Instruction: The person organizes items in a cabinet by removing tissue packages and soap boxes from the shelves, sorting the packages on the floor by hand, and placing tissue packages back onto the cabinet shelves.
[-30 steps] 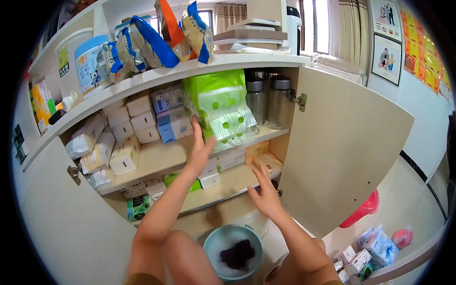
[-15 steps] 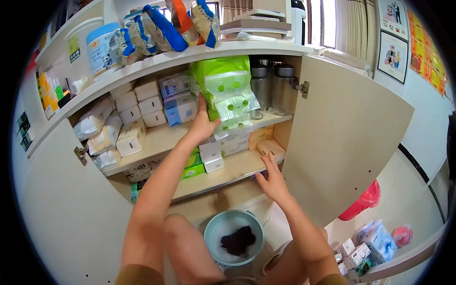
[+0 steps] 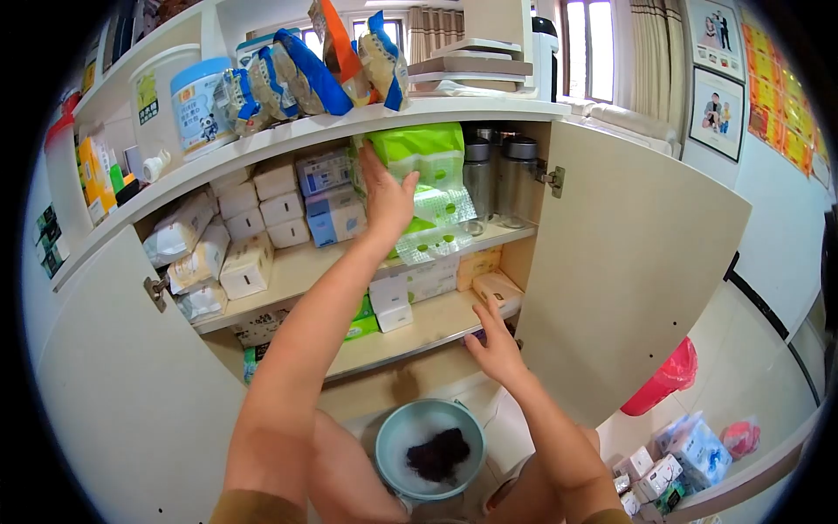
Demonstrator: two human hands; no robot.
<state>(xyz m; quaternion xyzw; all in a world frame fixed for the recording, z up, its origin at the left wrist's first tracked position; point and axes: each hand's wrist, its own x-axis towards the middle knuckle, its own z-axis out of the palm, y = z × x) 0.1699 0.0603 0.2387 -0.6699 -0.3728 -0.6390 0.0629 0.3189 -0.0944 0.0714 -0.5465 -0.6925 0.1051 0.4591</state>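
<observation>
My left hand (image 3: pixel 388 196) lies against the left side of a bright green plastic pack (image 3: pixel 423 144), its fingers stretched upward and the thumb apart. The pack stands on the cabinet's upper shelf, with clear, green-dotted wrapping (image 3: pixel 441 206) hanging over the shelf edge; the hand hides part of it. In front of the lower shelf, my right hand (image 3: pixel 497 348) hovers with spread fingers and nothing in it. Nearest to it is a tan-wrapped tissue pack (image 3: pixel 498 293). Glass bottles with dark lids (image 3: pixel 518 179) stand right of the green pack.
Tissue packs (image 3: pixel 247 266) fill the upper shelf's left side. Both cabinet doors stand open, the right door (image 3: pixel 637 262) and the left door (image 3: pixel 131 375). On the floor between my legs sits a bucket (image 3: pixel 384 450) of sudsy water and dark cloth. Snack bags (image 3: pixel 305 74) crowd the top.
My left hand has moved up along the green pack, from its lower left side to near its top. My right hand stays open and has shifted slightly down. The view has tilted a little.
</observation>
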